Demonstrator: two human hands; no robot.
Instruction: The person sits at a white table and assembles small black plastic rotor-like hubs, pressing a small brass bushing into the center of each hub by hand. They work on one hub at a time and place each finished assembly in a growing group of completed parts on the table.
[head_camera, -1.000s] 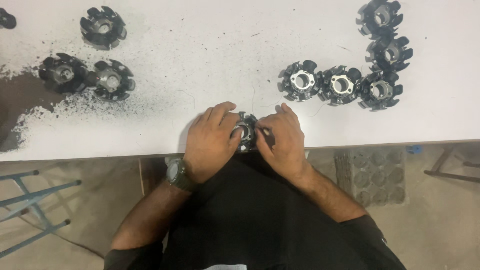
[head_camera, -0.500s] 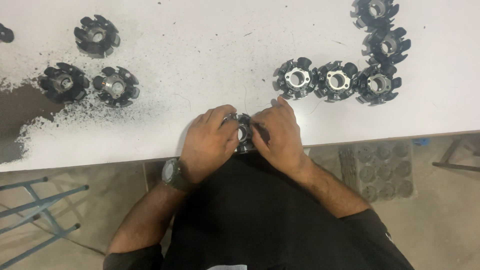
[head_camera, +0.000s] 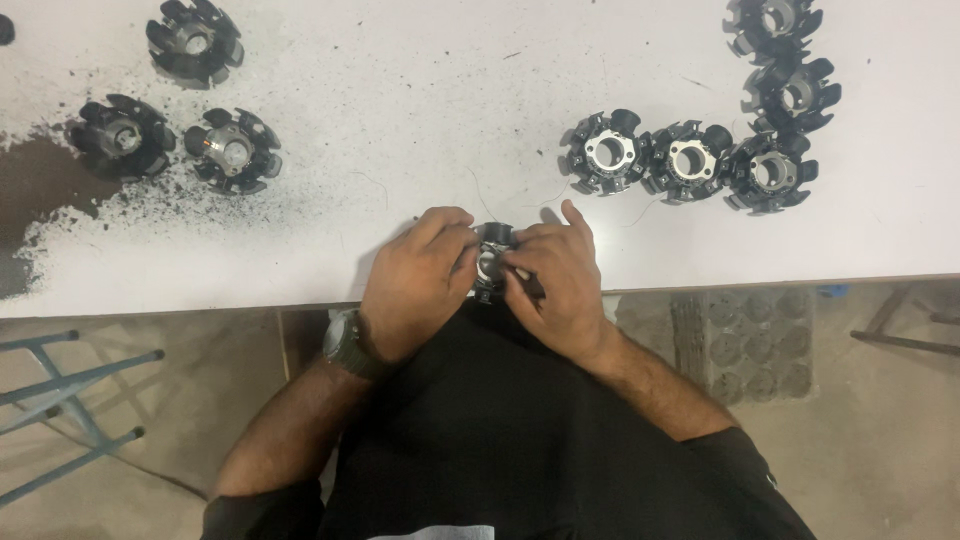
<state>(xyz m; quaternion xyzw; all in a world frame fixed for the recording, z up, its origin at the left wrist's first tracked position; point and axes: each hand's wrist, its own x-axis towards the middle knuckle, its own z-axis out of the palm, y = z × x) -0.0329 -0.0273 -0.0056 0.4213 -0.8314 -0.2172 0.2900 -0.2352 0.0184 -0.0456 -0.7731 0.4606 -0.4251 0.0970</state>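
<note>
Starting at the far left of the white table (head_camera: 420, 120), a dark patch of black dust (head_camera: 40, 190) spread over the surface, and three black finned round parts lay in it or beside it: one near the top (head_camera: 193, 40), one further left (head_camera: 122, 137), and one just to its right (head_camera: 232, 151), those last two nearly touching. Loose specks trailed off toward the middle of the table.

At the near edge of the table, my left hand (head_camera: 415, 285) was curled around the left side of a small black finned part (head_camera: 492, 262), with a dark wristwatch (head_camera: 347, 343) on that wrist. My right hand (head_camera: 555, 280) closed on the same part from the right, fingers folded over it and the thumb pointing up toward the table. Both hands were grasping it between them, so only its pale centre and a few dark fins showed. It sat right at the table's front edge, against my black shirt (head_camera: 520, 440).

Further right, a row of three more finned parts (head_camera: 688, 160) lay side by side, touching, and two others (head_camera: 785, 60) were stacked above the row's right end.
</note>
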